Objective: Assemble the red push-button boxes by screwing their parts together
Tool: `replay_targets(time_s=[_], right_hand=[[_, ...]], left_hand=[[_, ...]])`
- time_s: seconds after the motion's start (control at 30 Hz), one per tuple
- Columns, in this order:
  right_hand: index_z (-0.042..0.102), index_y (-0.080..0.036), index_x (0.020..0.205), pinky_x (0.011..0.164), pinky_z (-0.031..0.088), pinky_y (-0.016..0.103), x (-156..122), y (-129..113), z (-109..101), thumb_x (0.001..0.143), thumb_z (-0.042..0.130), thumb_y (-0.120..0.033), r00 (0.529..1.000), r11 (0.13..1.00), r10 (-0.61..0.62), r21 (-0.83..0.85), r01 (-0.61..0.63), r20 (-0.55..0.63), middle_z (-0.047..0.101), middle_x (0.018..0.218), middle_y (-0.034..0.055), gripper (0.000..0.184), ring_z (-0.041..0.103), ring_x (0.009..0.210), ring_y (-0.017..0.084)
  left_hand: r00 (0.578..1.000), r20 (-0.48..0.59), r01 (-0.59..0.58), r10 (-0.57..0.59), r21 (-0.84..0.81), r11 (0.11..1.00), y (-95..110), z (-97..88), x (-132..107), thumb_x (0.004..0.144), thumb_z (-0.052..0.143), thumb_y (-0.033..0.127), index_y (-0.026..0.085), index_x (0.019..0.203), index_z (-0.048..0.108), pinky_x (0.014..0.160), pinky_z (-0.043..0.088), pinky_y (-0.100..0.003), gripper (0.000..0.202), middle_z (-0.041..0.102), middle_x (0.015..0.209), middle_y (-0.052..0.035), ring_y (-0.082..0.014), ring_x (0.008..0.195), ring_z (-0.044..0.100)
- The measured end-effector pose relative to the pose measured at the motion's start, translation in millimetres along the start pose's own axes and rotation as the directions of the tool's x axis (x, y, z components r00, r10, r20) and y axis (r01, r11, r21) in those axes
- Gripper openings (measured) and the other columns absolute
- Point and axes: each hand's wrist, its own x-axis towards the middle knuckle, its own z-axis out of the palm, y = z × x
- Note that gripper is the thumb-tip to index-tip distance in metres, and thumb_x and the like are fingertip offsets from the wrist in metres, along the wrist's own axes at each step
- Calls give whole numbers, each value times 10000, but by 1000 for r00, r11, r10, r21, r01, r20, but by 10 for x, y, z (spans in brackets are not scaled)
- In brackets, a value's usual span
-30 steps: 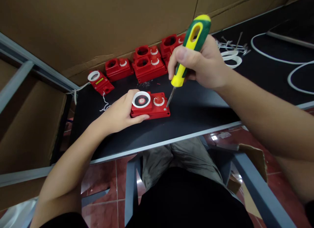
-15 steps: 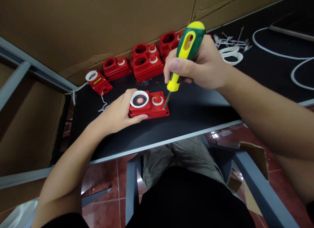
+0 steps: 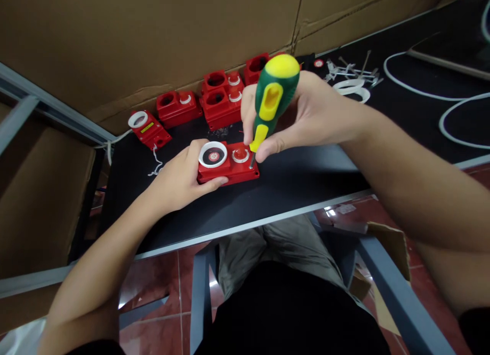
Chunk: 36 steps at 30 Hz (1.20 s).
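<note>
A red device housing [image 3: 234, 177] with a white ring [image 3: 202, 162] and a small red dome [image 3: 241, 154] lies on the black tabletop. My left hand [image 3: 186, 176] grips its left end, with the thumb along the front side. In my right hand [image 3: 302, 118] is a screwdriver [image 3: 276, 87] with a green and yellow handle, held nearly upright. Its shaft points down at a small screw [image 3: 251, 167] near the housing's right end, and the tip seems to touch it. Part of the shaft is hidden behind my right fingers.
Several red housings [image 3: 179, 115] stand along the cardboard wall [image 3: 191, 33]. One red unit [image 3: 151, 133] trails white string. White rings [image 3: 350, 86] and a heap of metal pieces [image 3: 354, 72] lie at the back right, near a white cable [image 3: 417, 92]. The table's edge [image 3: 245, 225] runs in front.
The screwdriver handle has tipped to a steeper angle and come lower and left, with my right fingers now nearer the shaft. My left hand keeps its hold on the housing.
</note>
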Motion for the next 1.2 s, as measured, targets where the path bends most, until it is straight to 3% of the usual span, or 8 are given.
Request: replay_targets(time_s=[0.13,0.33,0.53,0.73,1.0,1.2], right_hand=[[880,-236,1030,899,740,340,7,-8,28,854,1247,-595,998,998,68,5,-68,2,885,1073,24,542,812,1013,217],[857,-272,947,875,798,362,14,-22,41,776,1270,-575,993,993,118,-26,-118,-32,879,1005,28,540,854,985,248],[892,-271,989,924,805,332,-5,20,52,784,1254,-370,987,990,139,3,-139,-86,917,1073,37,428,862,991,229],[910,-260,993,782,754,378,19,98,67,725,1289,-405,981,987,153,58,-147,-117,912,1043,75,486,823,907,249],[924,-262,1054,640,661,340,-4,6,110,761,1231,-367,981,985,154,100,-142,-121,892,990,12,437,716,719,169],[945,-180,1153,510,584,284,-31,4,83,859,1232,-427,988,982,142,132,-133,-62,962,1160,74,479,692,595,100]], left_hand=[[1000,-2,8,-8,-4,1000,-12,14,19,1042,781,803,196,1659,556,1257,702,-629,894,794,1582,-236,-490,1436,838],[1000,-10,21,-21,-11,1000,-11,11,7,1032,795,822,194,1661,566,1259,702,-637,918,794,1580,-239,-496,1437,836],[1000,-3,11,-12,-24,1000,-8,9,1,1036,803,835,204,1657,567,1245,702,-623,917,804,1566,-232,-489,1422,836],[1000,-2,-13,13,-56,998,-35,6,17,1032,832,851,207,1654,576,1276,703,-643,932,804,1601,-243,-502,1457,828],[1000,7,-5,5,-54,999,-29,-2,17,1031,831,827,188,1662,564,1280,705,-646,937,795,1610,-258,-505,1475,828],[1000,12,-5,5,-54,999,-28,0,18,1036,822,812,187,1651,561,1285,699,-653,915,793,1611,-262,-503,1477,826]])
